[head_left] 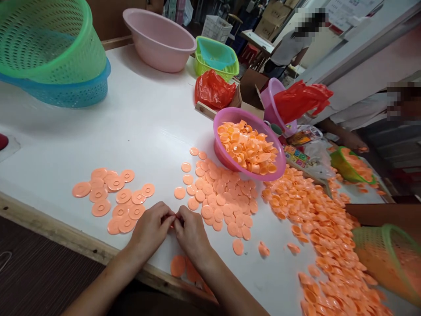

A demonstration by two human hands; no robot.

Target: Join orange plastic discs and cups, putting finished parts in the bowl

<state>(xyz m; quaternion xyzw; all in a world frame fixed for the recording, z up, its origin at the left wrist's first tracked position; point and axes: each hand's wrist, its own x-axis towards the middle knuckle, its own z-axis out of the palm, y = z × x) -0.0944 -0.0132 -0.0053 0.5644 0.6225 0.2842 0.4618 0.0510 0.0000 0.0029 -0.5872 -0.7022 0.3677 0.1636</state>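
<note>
The room is busy, with a person [287, 50] far off at the back and another person's arm [348, 136] over on the right. In front is a big white table [141, 118] with a wooden rim [59, 226] along its near edge. At its far left corner a green basket [95, 57] sits in a blue basket [82, 95]. A pale pink tub [158, 46] stands by the far edge, with a red bag [213, 90] to the right of it.

The left hand [149, 226] and the right hand [192, 228] are close together, just in from the near edge. Their fingertips meet, thumbs and fingers pinched in. The fingers hide what is between them, so I cannot tell if they hold something.

Left of the hands lie flat orange discs with rings [123, 196]. Right of the hands is a pile of small orange discs [226, 193]. Bigger orange discs [177, 266] lie by the near edge, beside the right arm. Past the pile, a bright pink bowl [217, 151] is full of curly orange bits [246, 145]. More orange bits [332, 232] make a long heap down the table's right side.
</note>
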